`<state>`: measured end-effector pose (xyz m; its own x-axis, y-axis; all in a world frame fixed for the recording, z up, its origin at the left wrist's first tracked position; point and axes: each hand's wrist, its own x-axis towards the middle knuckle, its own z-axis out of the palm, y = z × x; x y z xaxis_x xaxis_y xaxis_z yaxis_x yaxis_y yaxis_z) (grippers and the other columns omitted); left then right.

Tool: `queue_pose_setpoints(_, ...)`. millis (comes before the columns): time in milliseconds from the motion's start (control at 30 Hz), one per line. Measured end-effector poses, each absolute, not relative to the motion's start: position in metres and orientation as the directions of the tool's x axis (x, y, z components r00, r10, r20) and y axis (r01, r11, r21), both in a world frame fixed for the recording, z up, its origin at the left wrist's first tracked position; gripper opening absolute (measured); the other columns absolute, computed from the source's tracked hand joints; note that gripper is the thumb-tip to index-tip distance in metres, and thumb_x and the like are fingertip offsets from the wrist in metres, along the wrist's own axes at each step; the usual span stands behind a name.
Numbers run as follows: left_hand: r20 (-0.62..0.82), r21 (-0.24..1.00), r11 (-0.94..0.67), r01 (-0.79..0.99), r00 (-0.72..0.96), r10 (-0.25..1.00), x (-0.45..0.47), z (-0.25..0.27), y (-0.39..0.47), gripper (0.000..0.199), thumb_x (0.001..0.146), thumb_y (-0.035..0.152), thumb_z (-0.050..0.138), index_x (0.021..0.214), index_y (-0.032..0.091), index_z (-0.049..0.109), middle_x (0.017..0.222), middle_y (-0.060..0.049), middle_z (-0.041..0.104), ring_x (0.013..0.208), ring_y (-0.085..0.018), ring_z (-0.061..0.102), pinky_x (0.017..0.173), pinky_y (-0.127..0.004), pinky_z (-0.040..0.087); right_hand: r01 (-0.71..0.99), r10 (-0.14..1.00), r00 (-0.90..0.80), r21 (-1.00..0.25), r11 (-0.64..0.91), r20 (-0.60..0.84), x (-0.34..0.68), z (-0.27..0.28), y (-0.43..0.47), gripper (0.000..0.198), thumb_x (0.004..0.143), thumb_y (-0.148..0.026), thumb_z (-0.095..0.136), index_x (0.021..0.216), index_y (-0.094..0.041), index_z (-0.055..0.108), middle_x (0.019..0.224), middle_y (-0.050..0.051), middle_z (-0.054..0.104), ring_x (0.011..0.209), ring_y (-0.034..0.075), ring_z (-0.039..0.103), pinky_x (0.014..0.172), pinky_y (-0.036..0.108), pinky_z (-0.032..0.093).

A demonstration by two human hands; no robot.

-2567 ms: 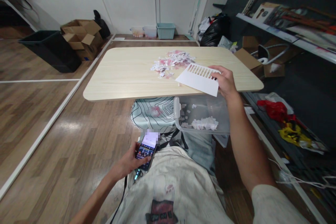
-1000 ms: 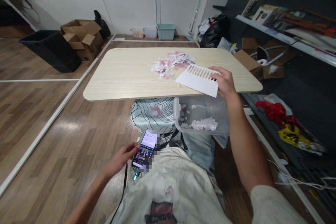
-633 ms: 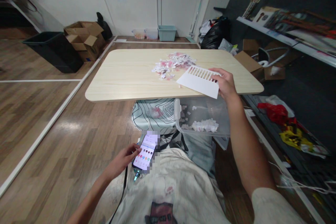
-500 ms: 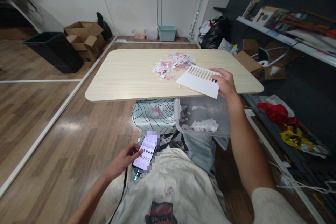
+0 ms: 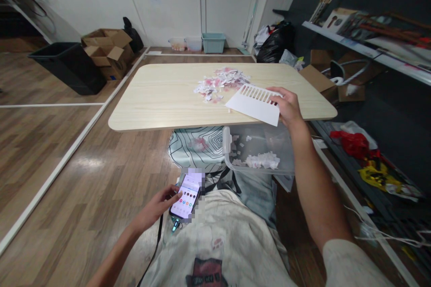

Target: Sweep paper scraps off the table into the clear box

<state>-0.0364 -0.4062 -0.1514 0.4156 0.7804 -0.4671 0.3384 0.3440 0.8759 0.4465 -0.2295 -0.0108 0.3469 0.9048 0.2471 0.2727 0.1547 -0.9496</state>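
My left hand (image 5: 163, 202) grips the left edge of a lit smartphone (image 5: 184, 199) over my lap, its thumb on the screen. Part of the phone is blurred out by pixel blocks. My right hand (image 5: 286, 105) is closed on the right end of a flat white slotted sheet (image 5: 254, 106), which has a row of long slots along its far side. The sheet rests at the table's near edge. Just beyond it lies a heap of paper scraps (image 5: 224, 81), white and pinkish. Below the edge, a clear plastic bin (image 5: 259, 139) holds more white scraps (image 5: 264, 160).
The pale wooden table (image 5: 151, 98) has rounded corners. A patterned teal item (image 5: 198, 143) sits beside the bin. To the left stand a black trash can (image 5: 72, 69) and cardboard boxes (image 5: 109, 51). Dark shelving (image 5: 380, 58) lines the right side, with an open carton (image 5: 319, 78) beside it.
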Motion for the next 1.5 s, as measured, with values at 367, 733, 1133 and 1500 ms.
queue_pose_setpoints(367, -0.442, 0.892, 0.349, 0.288, 0.387, 0.809, -0.031, -0.148, -0.403, 0.067, 0.090, 0.085, 0.069, 0.104, 0.019, 0.072, 0.102, -0.007, 0.075, 0.104, -0.027, 0.067, 0.094, -0.036, 0.053, 0.294, 0.911, 0.328, -0.944, 0.152, 0.249, 0.450, -0.014, -0.227, 0.043, 0.066, -0.038, 0.077, 0.106, -0.025, 0.077, 0.090, 0.007, 0.079, 0.080, 0.029, 0.073, 0.073, 0.046, 0.062)
queue_pose_setpoints(733, -0.422, 0.892, 0.344, 0.293, 0.265, 0.867, -0.034, -0.171, -0.407, 0.070, 0.095, 0.076, 0.071, 0.134, 0.018, 0.072, 0.128, -0.012, 0.077, 0.123, -0.032, 0.070, 0.101, -0.037, 0.054, 0.260, 0.907, 0.345, -0.953, 0.156, 0.243, 0.446, -0.012, -0.228, 0.043, 0.063, -0.037, 0.076, 0.104, -0.025, 0.078, 0.088, 0.006, 0.079, 0.081, 0.030, 0.074, 0.077, 0.048, 0.064)
queue_pose_setpoints(1133, -0.417, 0.903, 0.373, 0.212, 0.225, 0.881, -0.019, -0.161, -0.402, 0.081, 0.083, 0.077, 0.081, 0.139, 0.019, 0.074, 0.117, -0.010, 0.075, 0.114, -0.031, 0.071, 0.096, -0.038, 0.057, 0.276, 0.908, 0.345, -0.950, 0.144, 0.238, 0.445, -0.010, -0.229, 0.043, 0.062, -0.038, 0.074, 0.103, -0.025, 0.077, 0.087, 0.005, 0.079, 0.079, 0.030, 0.073, 0.074, 0.046, 0.062)
queue_pose_setpoints(1500, -0.444, 0.890, 0.397, 0.222, 0.231, 0.866, -0.010, -0.171, -0.397, 0.098, 0.073, 0.073, 0.089, 0.151, 0.021, 0.062, 0.123, -0.012, 0.073, 0.106, -0.029, 0.071, 0.086, -0.037, 0.059, 0.288, 0.905, 0.350, -0.947, 0.143, 0.243, 0.448, -0.013, -0.227, 0.044, 0.063, -0.040, 0.076, 0.105, -0.025, 0.078, 0.090, 0.005, 0.080, 0.082, 0.030, 0.074, 0.075, 0.047, 0.064)
